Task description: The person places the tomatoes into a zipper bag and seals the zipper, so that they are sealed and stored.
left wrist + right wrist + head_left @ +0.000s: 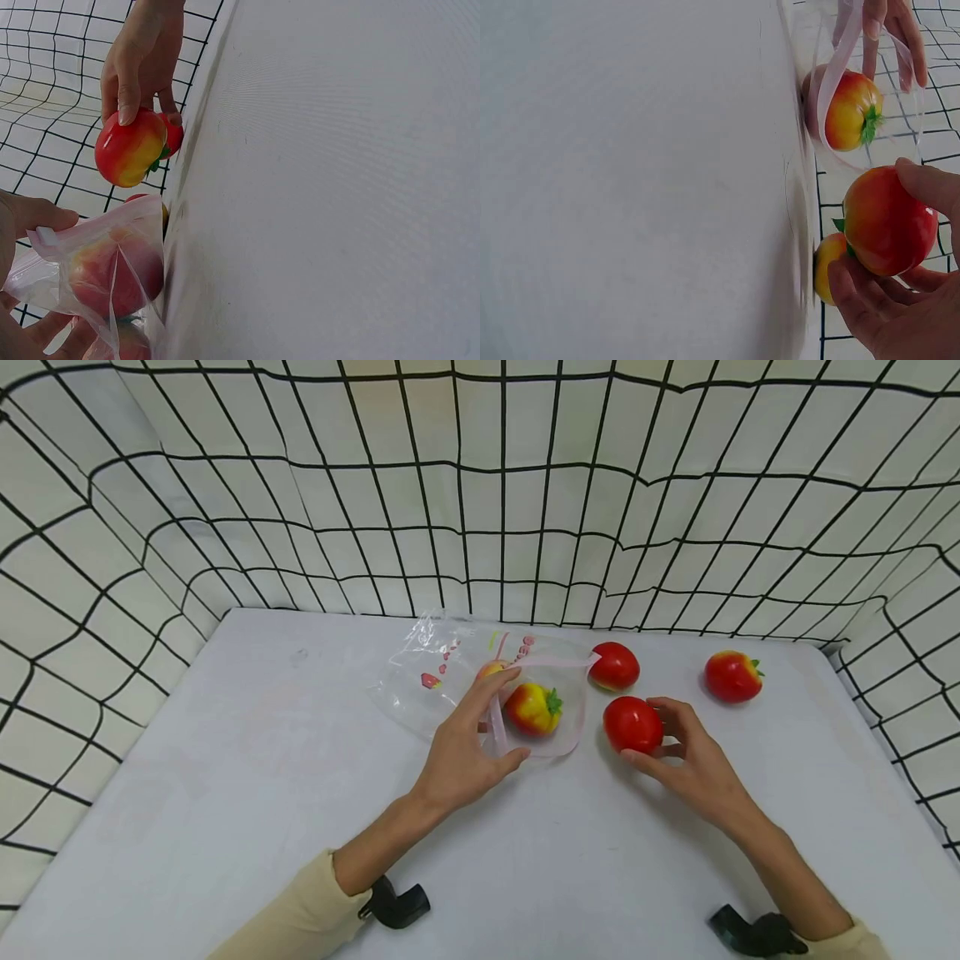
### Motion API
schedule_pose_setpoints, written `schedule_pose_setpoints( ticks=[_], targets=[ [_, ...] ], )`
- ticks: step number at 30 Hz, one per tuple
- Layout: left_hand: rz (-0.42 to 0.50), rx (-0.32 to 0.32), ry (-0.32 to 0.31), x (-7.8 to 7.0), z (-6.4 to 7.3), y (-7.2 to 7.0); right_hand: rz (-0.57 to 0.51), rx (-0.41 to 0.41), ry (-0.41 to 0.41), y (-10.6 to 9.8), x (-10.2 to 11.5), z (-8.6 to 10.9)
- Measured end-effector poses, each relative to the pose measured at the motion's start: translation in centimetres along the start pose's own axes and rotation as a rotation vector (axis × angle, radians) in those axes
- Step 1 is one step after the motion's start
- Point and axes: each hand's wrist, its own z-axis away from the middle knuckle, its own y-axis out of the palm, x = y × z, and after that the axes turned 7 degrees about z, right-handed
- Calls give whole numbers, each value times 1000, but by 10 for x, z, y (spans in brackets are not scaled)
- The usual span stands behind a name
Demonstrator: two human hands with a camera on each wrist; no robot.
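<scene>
My left hand [461,764] holds a clear zip bag [558,743] at its pink-edged mouth, thumb and fingers spread apart along the rim. Inside the bag sits a red-and-yellow tomato [534,710] with a green leafy top; part of another tomato [492,669] shows behind the fingers. To the right of the bag, my right hand [701,764] grips a glossy tomato [632,724] between thumb and fingers. In the right wrist view this held tomato [891,221] is apart from the bag, its green top turned to the left.
Behind the held tomato a red tomato [615,667] lies beside the bag's right edge. Farther right is another tomato [732,677] with its green top facing right. Black netting [502,527] rises around the back and sides of the white table [225,777].
</scene>
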Motion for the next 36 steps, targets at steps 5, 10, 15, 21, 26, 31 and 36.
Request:
schedule_pose_setpoints(
  ticks=[5, 10, 15, 21, 26, 31, 36],
  targets=[
    [-2, -1, 9, 1, 0, 0, -10, 4, -24, 4, 4, -3],
    [-3, 3, 3, 1, 0, 0, -17, -6, -52, 9, 7, -6],
    [-10, 0, -7, 0, 0, -1, 0, -37, -87, 12, 11, -9],
    [-7, 4, 1, 0, -2, 1, -8, -54, -101, 13, 16, -10],
    [-6, 3, -3, 1, -1, 1, -43, -54, -88, 18, 22, -10],
    [-4, 6, -2, 0, 0, 2, -59, -64, -84, 21, 24, -12],
    [-10, 5, 1, 0, 0, 2, -57, -82, -120, 22, 27, -14]
  ],
)
